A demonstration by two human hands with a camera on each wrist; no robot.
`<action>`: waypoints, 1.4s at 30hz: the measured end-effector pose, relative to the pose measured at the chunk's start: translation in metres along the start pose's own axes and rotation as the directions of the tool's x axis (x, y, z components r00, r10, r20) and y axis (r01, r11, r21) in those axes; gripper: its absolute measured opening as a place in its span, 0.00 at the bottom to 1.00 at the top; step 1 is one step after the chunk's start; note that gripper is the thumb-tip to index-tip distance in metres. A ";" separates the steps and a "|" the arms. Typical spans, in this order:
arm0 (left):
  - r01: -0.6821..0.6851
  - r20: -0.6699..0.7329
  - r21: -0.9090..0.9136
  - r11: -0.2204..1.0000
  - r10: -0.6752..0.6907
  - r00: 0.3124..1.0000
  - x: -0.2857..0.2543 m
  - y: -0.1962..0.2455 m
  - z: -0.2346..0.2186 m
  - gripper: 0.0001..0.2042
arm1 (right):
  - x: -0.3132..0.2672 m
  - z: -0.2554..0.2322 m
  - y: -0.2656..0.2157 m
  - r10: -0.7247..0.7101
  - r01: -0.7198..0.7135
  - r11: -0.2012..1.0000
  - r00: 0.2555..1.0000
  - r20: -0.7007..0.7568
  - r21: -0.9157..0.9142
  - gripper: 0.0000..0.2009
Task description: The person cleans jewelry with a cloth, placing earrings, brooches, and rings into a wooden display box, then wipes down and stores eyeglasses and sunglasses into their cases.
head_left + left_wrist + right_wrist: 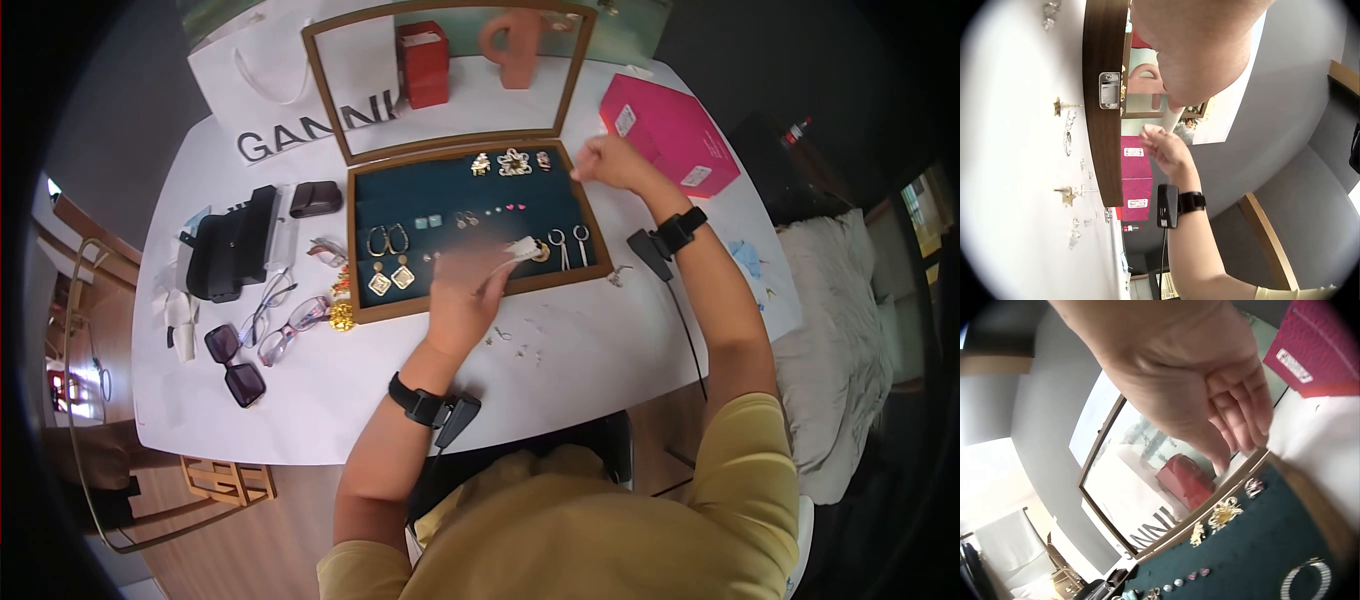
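Observation:
A wooden jewelry display box point(480, 300) stands with its glass lid raised and its dark green lining holding earrings and brooches. Over the front part of the lining, my left hand point(462, 300), blurred in the head view, pinches a folded white cloth point(520, 250). That cloth point(1172, 119) also shows beyond the hand point(1204, 50) in the left wrist view. My right hand point(612, 162) hovers at the box's back right corner, fingers loosely curled. In the right wrist view, its thumb point(1213, 450) and fingers are close above the frame, near the brooches point(1225, 514).
Small loose earrings point(520, 350) lie before the box. On the left are sunglasses point(243, 385), clear glasses point(290, 332) and a black case point(230, 250). A pink box point(670, 135) sits right; a white paper bag point(290, 80) and red box point(424, 65) stand behind.

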State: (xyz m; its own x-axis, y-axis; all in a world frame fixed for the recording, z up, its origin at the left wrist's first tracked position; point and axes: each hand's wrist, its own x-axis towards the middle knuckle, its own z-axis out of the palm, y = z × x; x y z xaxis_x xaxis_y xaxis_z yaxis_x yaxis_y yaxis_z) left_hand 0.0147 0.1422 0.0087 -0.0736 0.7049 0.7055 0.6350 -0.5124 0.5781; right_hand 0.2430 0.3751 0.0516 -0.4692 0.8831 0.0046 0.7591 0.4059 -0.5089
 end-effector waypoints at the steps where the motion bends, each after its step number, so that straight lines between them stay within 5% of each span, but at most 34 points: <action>1: -0.002 0.002 0.012 1.000 0.002 1.000 0.000 -0.001 0.001 0.06 | -0.016 -0.007 0.008 0.060 -0.055 0.997 0.992 0.109 -0.050 0.11; 3: -0.008 0.005 0.039 0.999 0.008 1.000 -0.001 -0.003 0.001 0.06 | -0.047 -0.013 0.029 0.083 -0.074 0.996 0.934 0.348 -0.038 0.12; 5: -0.009 0.014 0.035 0.999 0.009 1.000 -0.002 -0.005 0.003 0.05 | -0.083 -0.014 0.034 0.008 0.027 0.996 0.918 0.395 -0.083 0.17; 11: -0.011 0.013 0.031 0.999 0.011 1.000 -0.004 -0.008 0.004 0.05 | -0.162 0.023 0.004 -0.162 0.175 0.956 0.984 0.075 -0.235 0.20; 15: -0.014 0.014 0.037 0.999 0.013 1.000 -0.004 -0.009 0.004 0.05 | -0.187 0.044 -0.011 -0.093 0.081 0.937 0.995 -0.019 -0.339 0.10; 16: -0.014 0.020 0.039 0.999 0.014 1.000 -0.004 -0.009 0.004 0.05 | -0.191 0.064 0.002 -0.165 0.107 0.853 0.984 -0.069 -0.510 0.05; 22: 0.002 0.026 0.038 0.999 -0.003 1.000 -0.006 -0.011 0.005 0.06 | -0.194 0.062 0.003 -0.141 0.053 0.778 0.986 -0.091 -0.626 0.05; 28: 0.003 0.014 0.047 0.999 -0.003 1.000 -0.007 -0.014 0.006 0.05 | -0.180 0.051 0.035 -0.163 0.019 0.859 0.957 -0.239 -0.511 0.07; 31: -0.003 0.009 0.055 0.998 0.002 1.000 -0.006 -0.013 0.005 0.05 | -0.173 0.035 0.023 -0.112 0.015 0.959 0.938 -0.329 -0.284 0.06; 32: -0.003 0.007 0.058 0.998 0.002 1.000 -0.005 -0.012 0.004 0.06 | -0.170 0.028 0.014 0.013 -0.008 1.000 0.953 -0.303 0.019 0.05; 33: 0.007 0.000 0.048 0.999 -0.007 1.000 -0.004 -0.009 0.003 0.06 | -0.167 0.024 0.001 0.129 -0.047 0.946 0.963 -0.238 0.321 0.06; 36: 0.034 -0.019 0.025 0.999 -0.033 0.999 -0.004 -0.003 0.002 0.06 | -0.153 0.037 -0.029 0.227 -0.135 0.421 0.973 0.041 0.897 0.08; 37: 0.042 -0.036 0.028 0.999 -0.041 0.998 -0.003 -0.002 0.002 0.06 | -0.147 0.044 -0.039 0.189 -0.157 0.185 0.975 0.121 0.970 0.08; 40: 0.061 -0.094 0.047 0.997 -0.056 0.994 -0.003 -0.007 0.001 0.06 | -0.123 0.076 -0.057 0.069 -0.219 -0.151 0.971 0.231 0.964 0.10; 42: 0.075 -0.124 0.062 0.995 -0.067 0.990 -0.003 -0.009 0.001 0.06 | -0.112 0.090 -0.071 0.018 -0.204 -0.266 0.976 0.217 0.942 0.11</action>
State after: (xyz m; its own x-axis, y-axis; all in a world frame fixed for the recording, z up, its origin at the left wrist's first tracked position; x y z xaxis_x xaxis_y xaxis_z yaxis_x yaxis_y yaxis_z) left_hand 0.0095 0.1450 0.0007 -0.2109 0.6715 0.7103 0.6743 -0.4262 0.6031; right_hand 0.2009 0.2258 0.0098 -0.5419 0.8184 -0.1915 -0.5312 -0.5101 -0.6765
